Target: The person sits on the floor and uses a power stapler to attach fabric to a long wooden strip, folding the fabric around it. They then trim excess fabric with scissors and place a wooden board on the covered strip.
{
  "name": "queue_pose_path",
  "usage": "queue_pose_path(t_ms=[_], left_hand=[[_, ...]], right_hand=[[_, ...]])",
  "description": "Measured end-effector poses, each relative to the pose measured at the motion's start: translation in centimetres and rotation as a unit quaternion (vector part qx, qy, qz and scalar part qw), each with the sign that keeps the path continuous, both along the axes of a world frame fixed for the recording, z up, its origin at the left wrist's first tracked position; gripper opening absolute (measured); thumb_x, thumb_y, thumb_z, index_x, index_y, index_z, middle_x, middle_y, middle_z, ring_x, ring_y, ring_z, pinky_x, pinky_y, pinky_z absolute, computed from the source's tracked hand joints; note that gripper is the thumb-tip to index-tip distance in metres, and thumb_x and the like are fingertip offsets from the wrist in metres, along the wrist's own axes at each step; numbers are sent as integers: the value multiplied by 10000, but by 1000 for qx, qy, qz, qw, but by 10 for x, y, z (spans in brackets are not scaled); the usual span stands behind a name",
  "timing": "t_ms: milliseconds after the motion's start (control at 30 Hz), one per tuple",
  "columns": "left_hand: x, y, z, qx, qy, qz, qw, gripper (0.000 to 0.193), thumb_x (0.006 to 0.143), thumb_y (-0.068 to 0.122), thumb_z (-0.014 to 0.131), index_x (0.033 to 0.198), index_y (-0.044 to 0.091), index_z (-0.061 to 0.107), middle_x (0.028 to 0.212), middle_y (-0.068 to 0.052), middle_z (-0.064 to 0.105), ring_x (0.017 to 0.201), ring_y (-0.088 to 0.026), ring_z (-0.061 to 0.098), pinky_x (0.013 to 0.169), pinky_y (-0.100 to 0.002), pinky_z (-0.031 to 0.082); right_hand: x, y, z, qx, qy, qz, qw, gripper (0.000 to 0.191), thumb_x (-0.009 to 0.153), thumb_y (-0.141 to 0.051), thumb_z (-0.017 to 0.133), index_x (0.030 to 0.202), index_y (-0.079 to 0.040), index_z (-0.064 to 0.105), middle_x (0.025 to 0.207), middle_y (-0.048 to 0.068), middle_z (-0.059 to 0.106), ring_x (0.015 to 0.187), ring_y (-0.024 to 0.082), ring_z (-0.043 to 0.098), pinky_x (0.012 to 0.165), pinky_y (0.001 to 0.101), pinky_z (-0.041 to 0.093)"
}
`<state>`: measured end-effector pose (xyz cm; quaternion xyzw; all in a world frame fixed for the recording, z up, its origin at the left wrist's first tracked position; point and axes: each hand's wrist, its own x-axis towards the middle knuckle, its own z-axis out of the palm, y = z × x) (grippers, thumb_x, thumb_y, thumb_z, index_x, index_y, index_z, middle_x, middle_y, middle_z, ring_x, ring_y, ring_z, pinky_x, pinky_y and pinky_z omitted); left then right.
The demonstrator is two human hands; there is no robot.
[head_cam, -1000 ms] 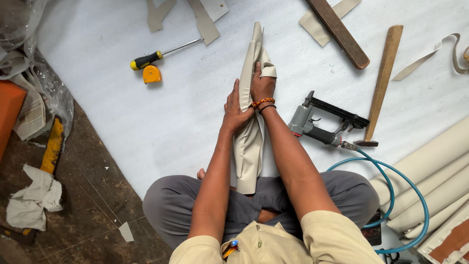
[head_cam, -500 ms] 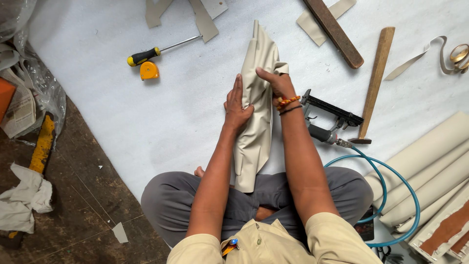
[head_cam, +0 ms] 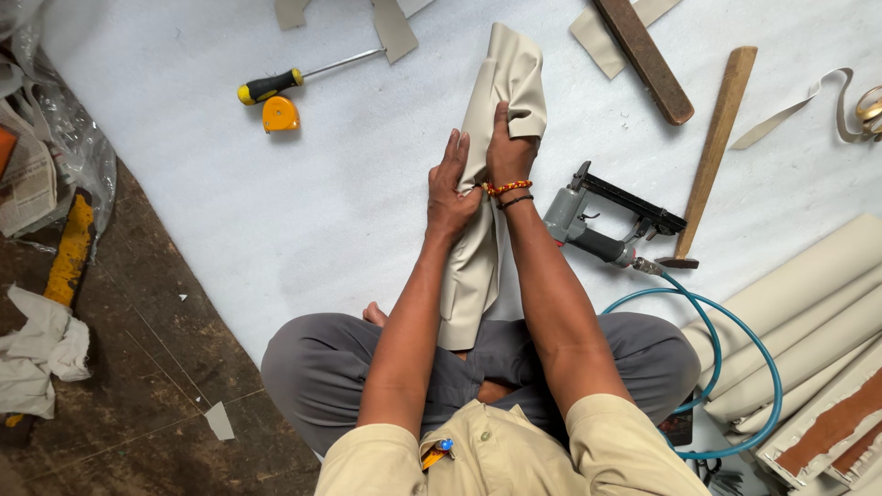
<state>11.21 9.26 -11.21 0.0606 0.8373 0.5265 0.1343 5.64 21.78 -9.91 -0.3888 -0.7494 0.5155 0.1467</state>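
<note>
Right now the person is sitting cross-legged on a white foam sheet, holding a long beige upholstered panel upright-tilted between the knees, its lower end resting at the lap and its upper end leaning away. The right hand is gripping the panel near its upper part, fingers wrapped around and clamped on the beige covering where a loose fold is sticking out to the side. The left hand is pressing flat against the panel's left edge, fingers held together and stretched along the fabric, just beside the right wrist with its orange bead bracelet.

Lying just to the right of the arms is a grey pneumatic staple gun, with a blue air hose looping away from it. A wooden-handled hammer is lying beside the gun, and a dark wooden batten is sitting further up. To the upper left, well apart from the hands, a yellow-and-black screwdriver is lying next to a small orange tape measure. Cream fabric rolls are stacked at the right edge.
</note>
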Motion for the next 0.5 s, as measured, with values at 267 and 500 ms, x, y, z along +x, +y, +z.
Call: queue_pose_path(t_ms=[267, 500], left_hand=[[8, -4, 22, 50, -54, 12, 997, 943, 733, 146, 650, 1623, 229, 351, 1557, -76, 518, 1063, -203, 621, 1056, -308, 475], [-30, -13, -2, -50, 130, -89, 986, 1159, 756, 308, 795, 1664, 97, 106, 1553, -171, 476, 1428, -370, 461, 1240, -505, 334]], right_hand=[[6, 2, 0, -46, -18, -33, 998, 524, 967, -488, 634, 1065, 20, 719, 968, 150, 789, 842, 244, 771, 754, 372, 608], [-13, -15, 2, -82, 0, -19, 996, 584, 978, -541, 578, 1061, 24, 703, 922, 144, 776, 799, 250, 753, 693, 375, 593]])
